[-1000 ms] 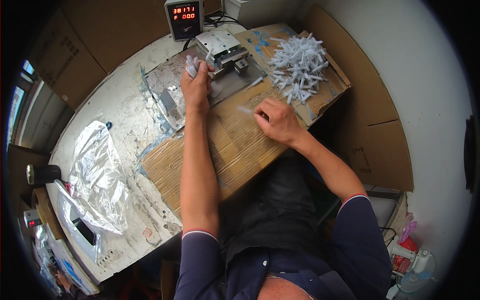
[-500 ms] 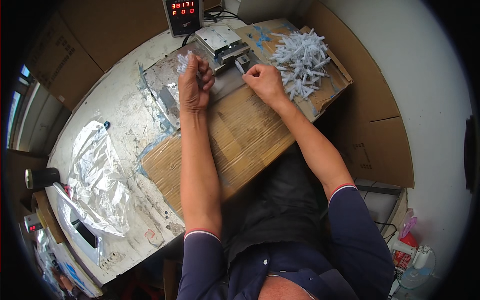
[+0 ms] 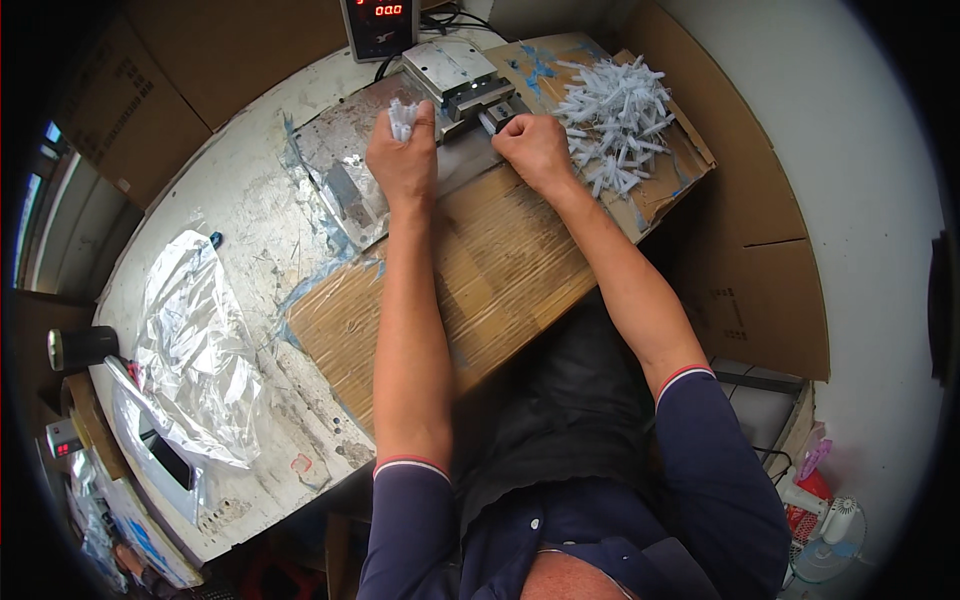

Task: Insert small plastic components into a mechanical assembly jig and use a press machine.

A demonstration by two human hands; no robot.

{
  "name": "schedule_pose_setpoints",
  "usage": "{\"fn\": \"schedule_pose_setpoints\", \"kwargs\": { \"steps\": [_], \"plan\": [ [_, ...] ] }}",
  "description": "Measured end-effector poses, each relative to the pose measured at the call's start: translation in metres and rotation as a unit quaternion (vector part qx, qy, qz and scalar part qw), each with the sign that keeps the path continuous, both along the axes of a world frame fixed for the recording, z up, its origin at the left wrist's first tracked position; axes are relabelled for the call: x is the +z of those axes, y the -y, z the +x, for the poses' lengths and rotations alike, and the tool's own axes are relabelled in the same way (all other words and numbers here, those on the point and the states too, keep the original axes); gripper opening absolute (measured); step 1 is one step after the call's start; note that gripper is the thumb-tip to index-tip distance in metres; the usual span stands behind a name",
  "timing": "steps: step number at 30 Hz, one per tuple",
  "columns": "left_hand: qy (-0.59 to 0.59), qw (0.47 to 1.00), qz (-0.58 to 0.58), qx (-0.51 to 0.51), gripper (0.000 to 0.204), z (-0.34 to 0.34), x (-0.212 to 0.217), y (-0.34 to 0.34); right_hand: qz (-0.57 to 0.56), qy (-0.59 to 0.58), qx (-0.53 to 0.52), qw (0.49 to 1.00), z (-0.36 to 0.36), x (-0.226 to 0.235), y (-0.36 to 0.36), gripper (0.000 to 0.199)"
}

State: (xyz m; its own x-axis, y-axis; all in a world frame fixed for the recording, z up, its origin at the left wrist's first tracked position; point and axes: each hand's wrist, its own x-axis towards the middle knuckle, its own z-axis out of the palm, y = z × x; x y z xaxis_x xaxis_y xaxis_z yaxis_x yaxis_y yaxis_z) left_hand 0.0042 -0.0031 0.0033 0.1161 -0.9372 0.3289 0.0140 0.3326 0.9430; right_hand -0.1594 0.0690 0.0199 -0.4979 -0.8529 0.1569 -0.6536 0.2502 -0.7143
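My left hand (image 3: 403, 160) is closed around a bunch of small clear-white plastic pieces (image 3: 403, 119), whose ends stick out above the thumb. Beside a small metal fixture (image 3: 481, 99), my right hand (image 3: 532, 150) is closed in a pinch on a slim, pale plastic piece (image 3: 487, 122). That piece points at the fixture's front; whether it touches cannot be made out. A heap of similar plastic pieces (image 3: 617, 118) lies on cardboard just right of my right hand.
Behind the fixture stands a black box with a red digital display (image 3: 381, 27). A tape-covered cardboard sheet (image 3: 470, 280) covers the near table edge. Crumpled clear film (image 3: 195, 350) and a phone (image 3: 166, 459) lie at left; a dark cylinder (image 3: 83, 348) is near the rim.
My left hand has turned and shifted slightly right, so the bunch now shows at its top. My right hand has moved a little right and up. The display reading has changed.
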Motion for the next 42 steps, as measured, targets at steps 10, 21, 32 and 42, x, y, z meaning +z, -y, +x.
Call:
{"fn": "schedule_pose_setpoints", "kwargs": {
  "steps": [10, 21, 32, 42],
  "plan": [
    [0.344, 0.938, -0.014, -0.033, 0.047, -0.006, 0.011, -0.020, -0.028, 0.031, 0.005, 0.999, -0.001, -0.006, 0.001, 0.020],
    [0.444, 0.895, -0.014, -0.042, 0.048, -0.017, 0.011, -0.021, -0.086, 0.209, 0.039, 0.973, -0.018, -0.008, -0.014, 0.019],
    [0.425, 0.900, -0.100, 0.003, 0.035, -0.017, -0.003, -0.019, -0.106, -0.258, 0.117, 0.953, -0.039, 0.002, -0.060, 0.020],
    [0.439, 0.889, -0.131, 0.017, 0.034, -0.018, -0.011, -0.016, -0.098, -0.352, 0.216, 0.906, -0.037, 0.001, -0.051, 0.008]
  ]
}}
